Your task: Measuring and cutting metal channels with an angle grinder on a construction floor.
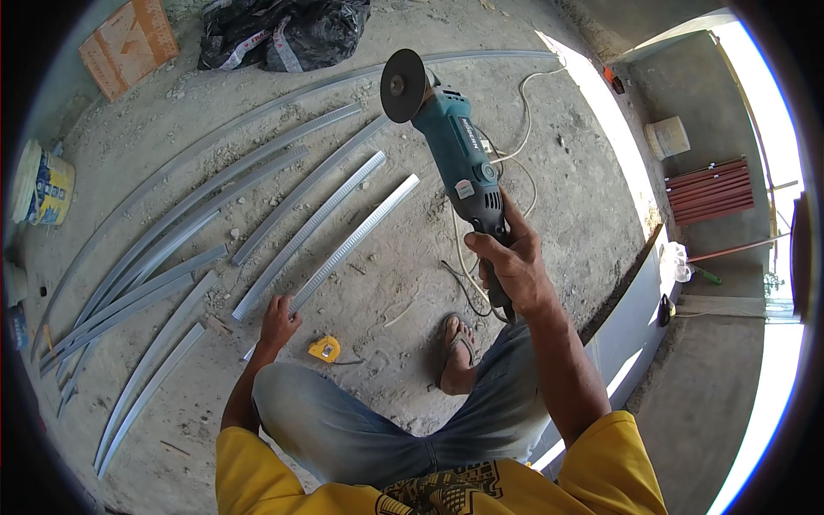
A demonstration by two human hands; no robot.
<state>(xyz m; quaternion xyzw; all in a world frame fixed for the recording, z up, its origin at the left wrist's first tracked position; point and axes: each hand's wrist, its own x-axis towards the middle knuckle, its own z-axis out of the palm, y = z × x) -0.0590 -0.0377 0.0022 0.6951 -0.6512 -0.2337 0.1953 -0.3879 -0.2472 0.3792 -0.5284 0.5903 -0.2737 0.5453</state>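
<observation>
My right hand [515, 262] is wrapped round the rear handle of a teal and black angle grinder [468, 159]. The grinder is raised above the floor, its dark cutting disc [402, 86] at the far end. Whether the disc spins cannot be told. My left hand [279, 323] is closed round a ribbed metal channel [356, 236] near its lower end, and the channel slants away to the upper right. Just right of that hand, a yellow tape measure [324, 348] lies on the floor. A second ribbed channel [309, 232] runs alongside.
Several more metal channels [159, 378] lie at the left. A pale cord [532, 176] loops over the dusty concrete beyond my sandalled foot [457, 352]. A black plastic bag [296, 34], a bucket [47, 184] and reddish bars [711, 191] stand or lie around the edges.
</observation>
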